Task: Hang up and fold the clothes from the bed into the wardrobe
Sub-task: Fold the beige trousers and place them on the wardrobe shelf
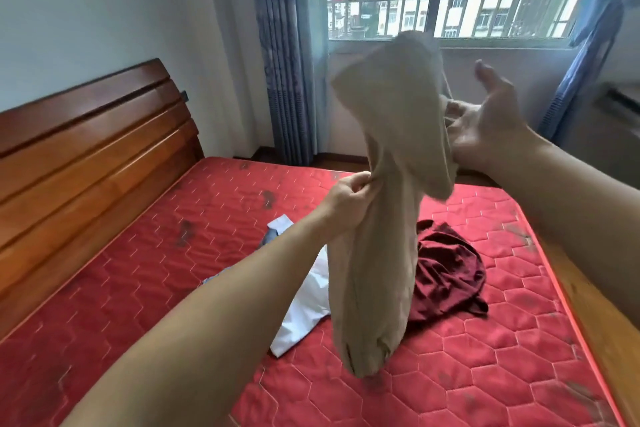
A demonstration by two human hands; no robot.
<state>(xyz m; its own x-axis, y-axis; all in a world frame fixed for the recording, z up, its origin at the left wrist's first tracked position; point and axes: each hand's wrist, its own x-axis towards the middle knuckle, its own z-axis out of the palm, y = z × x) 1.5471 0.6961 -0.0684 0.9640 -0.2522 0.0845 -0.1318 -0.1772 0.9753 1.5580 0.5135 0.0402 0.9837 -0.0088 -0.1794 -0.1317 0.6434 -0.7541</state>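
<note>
One beige garment point(381, 218), held above the bed point(138, 270): left hand point(346, 198) pinches its middle; right hand point(485, 128), grip open, beside the top. Risk: single pinch slips, garment drops onto maroon garment point(446, 274), white shirt point(304, 319).

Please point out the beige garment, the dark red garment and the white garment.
beige garment point(377, 253): head view, middle of the hanging part.
dark red garment point(446, 274): head view, crumpled middle.
white garment point(304, 319): head view, lower flat part.
</note>
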